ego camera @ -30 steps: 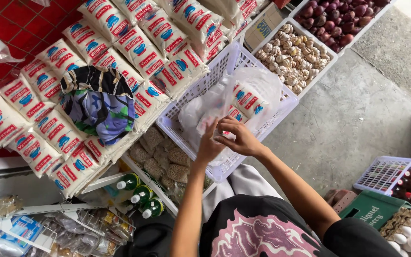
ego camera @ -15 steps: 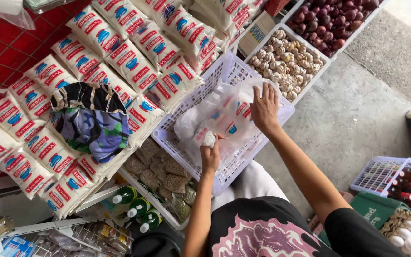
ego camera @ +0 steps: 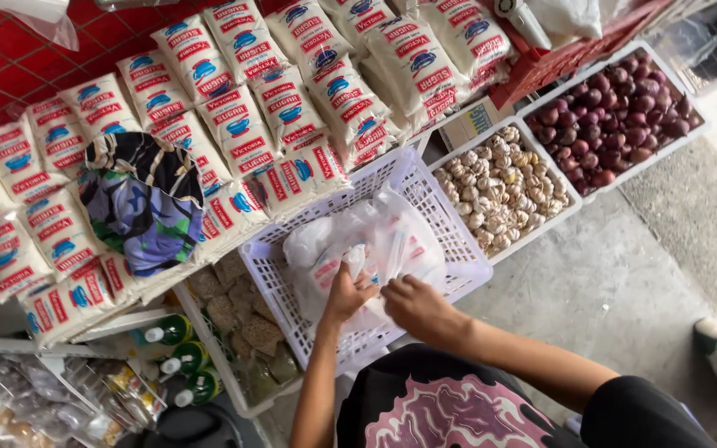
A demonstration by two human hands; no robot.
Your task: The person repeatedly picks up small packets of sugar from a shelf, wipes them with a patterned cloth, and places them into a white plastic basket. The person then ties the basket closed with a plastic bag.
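The left hand (ego camera: 348, 292) is closed around the gathered neck of a clear plastic bag (ego camera: 375, 249) holding small white packets, pinching the twisted top upward. The right hand (ego camera: 415, 305) rests against the bag's near side just beside the left, fingers curled into the film; whether it truly grips or only steadies, I cannot tell. The bag sits inside a lavender plastic basket (ego camera: 450, 211), toward its near half.

The risk, as I judge it: the film looks thin and stretched, so a hard tug at the neck could tear it or let the twist slip loose, spilling packets into the basket. The basket itself appears to overhang its support, so downward pressure might tip it.

Behind the basket, rows of white sugar bags (ego camera: 275, 99) lie stacked on a slope, with a patterned cloth (ego camera: 147, 207) draped over them. To the right stand a tray of garlic (ego camera: 499, 187) and a tray of red onions (ego camera: 616, 108). Green bottles (ego camera: 180, 361) lie lower left. The floor (ego camera: 624, 282) is bare grey concrete; this looks like a market stall
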